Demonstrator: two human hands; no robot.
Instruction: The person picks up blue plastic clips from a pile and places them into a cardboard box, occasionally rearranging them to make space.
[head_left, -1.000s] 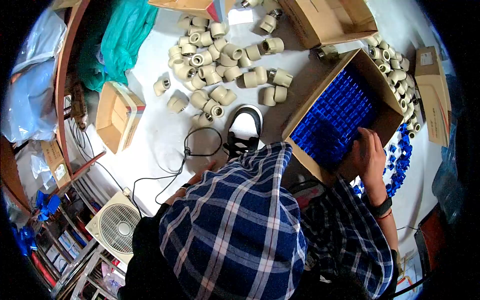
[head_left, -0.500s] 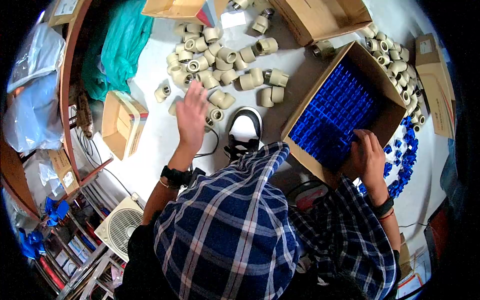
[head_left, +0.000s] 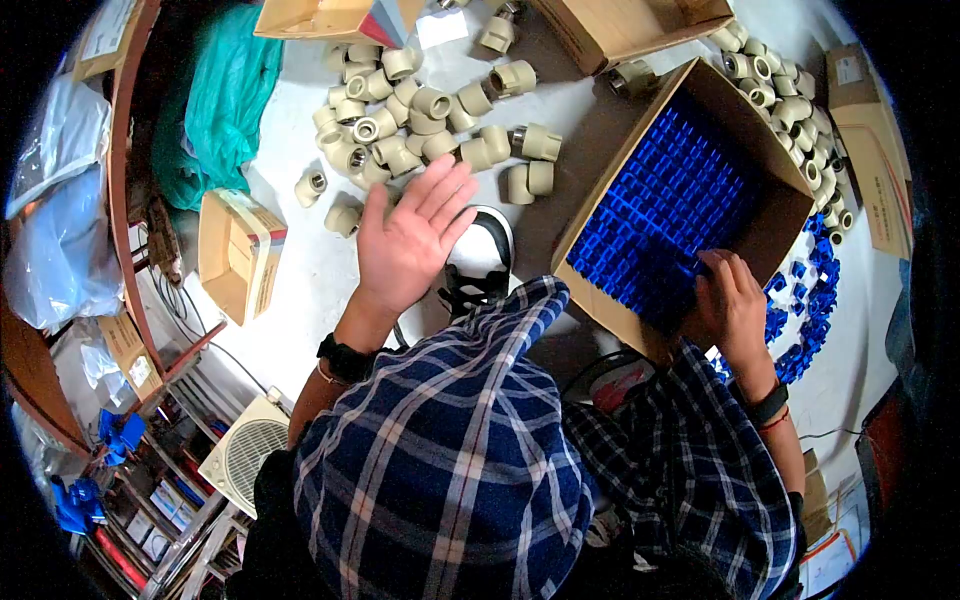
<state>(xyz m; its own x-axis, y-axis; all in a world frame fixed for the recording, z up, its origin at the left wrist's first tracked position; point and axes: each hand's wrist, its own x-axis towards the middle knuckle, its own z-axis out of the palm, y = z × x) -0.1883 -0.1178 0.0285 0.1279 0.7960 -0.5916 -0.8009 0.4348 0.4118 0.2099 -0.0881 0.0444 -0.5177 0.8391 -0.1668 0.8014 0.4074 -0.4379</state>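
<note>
My left hand [head_left: 410, 240] is open with nothing in it, palm showing and fingers spread, over the floor beside the black-and-white shoe [head_left: 482, 250]. Beyond its fingertips lies a loose pile of beige pipe fittings [head_left: 428, 125], some with metal threaded ends. My right hand [head_left: 735, 310] reaches into the near right corner of a cardboard box [head_left: 610, 305]. Its fingers are bent and closed at the tips over the blue plastic pieces [head_left: 670, 195], which stand packed in rows inside. Whatever the fingertips pinch is mostly hidden.
Loose blue pieces [head_left: 815, 320] and more beige fittings [head_left: 795, 115] lie right of the box. Another carton [head_left: 640, 30] stands behind it. At left are a small open carton [head_left: 235, 255], a green plastic bag [head_left: 225, 110], a fan [head_left: 245, 450] and a metal rack [head_left: 180, 480].
My left hand has moved right and nearer to me, turning its palm into view. My right hand stays at the box corner, its fingers slightly shifted. The whole view has shifted a little.
</note>
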